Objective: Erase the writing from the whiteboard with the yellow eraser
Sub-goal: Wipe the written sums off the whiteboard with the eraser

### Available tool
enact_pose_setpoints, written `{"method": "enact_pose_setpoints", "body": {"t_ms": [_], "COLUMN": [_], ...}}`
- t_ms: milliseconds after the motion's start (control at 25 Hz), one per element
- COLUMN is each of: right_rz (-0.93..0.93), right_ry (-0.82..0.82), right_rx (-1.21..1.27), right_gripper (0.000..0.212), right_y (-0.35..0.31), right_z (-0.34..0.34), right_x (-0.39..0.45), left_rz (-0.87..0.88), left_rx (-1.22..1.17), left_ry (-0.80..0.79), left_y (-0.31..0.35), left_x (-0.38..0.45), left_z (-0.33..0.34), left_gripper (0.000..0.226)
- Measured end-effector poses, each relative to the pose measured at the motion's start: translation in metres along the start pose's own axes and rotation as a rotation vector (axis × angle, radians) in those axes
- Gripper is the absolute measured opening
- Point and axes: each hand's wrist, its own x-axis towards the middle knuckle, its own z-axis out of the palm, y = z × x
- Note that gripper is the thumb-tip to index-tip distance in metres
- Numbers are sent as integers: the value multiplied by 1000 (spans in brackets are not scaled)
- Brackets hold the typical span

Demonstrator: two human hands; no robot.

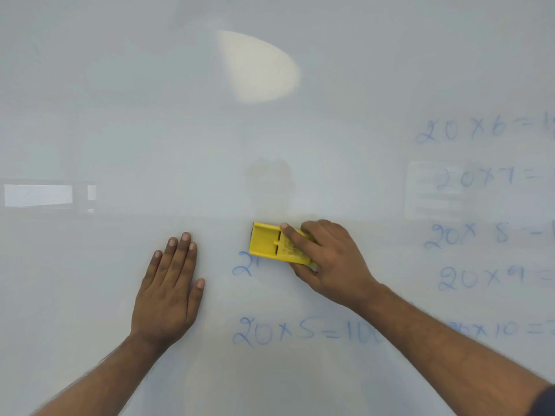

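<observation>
While the head camera looks straight at the whiteboard [90, 295], both bare hands are against its surface. Left hand [168, 292]: palm flat on the board, fingers straight and close together, thumb out to the side; it holds nothing. Right hand [327, 265]: gripping the yellow eraser [270, 243], index finger [292, 238] stretched along the eraser's back, thumb curled under its lower edge, remaining fingers wrapped over its upper edge. Eraser lies flat on the board, long axis roughly horizontal, free end pointing toward the left hand; the two are near but apart, with bare board between them.

Blue writing, located by hand:
- Fragment "2" [241, 267], just below the eraser's free end, between the two hands. The rest of that line is either under the eraser and right hand or gone; cannot tell which.
- Line "20 x 5 = 10…" [303, 331], below the right hand, its end hidden behind the right forearm.
- Column of sums [474, 235] beyond the right hand, 20 x 6 at the top down to 20 x 10, cut off by the frame edge; the lowest partly hidden by the forearm.

Board above both hands shows a pale oval light reflection [258, 67]. Dark sleeve edge [545, 400] visible at the right arm, lower corner.
</observation>
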Motion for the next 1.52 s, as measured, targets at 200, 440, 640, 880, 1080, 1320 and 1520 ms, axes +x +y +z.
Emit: {"method": "enact_pose_setpoints", "body": {"t_ms": [200,440,640,880,1080,1320,1520], "right_rz": [-62,-285,-8,-144,-276,46,-95], "right_ry": [-41,-123,-8,-102,-165,-35,-130], "right_rx": [51,-27,-11,63,-10,14,78], "right_gripper": [59,51,57,55,51,60,55], "right_y": [-32,-15,-20,-63,-42,-46,-80], "right_z": [20,6,7,33,18,20,40], "right_x": [-10,-32,16,-14,-40,4,-36], "left_rz": [6,18,14,36,32,24,36], "left_rx": [-17,-13,-11,-26,-28,-33,-35], "left_ry": [-4,-1,9,5,0,-5,-16], "left_y": [-1,-4,-4,-8,-10,-10,-11], "left_x": [-5,-10,-14,-22,-30,-34,-36], "left_z": [1,1,4,5,7,8,7], "left_gripper": [65,65,65,65,65,64,64]}}
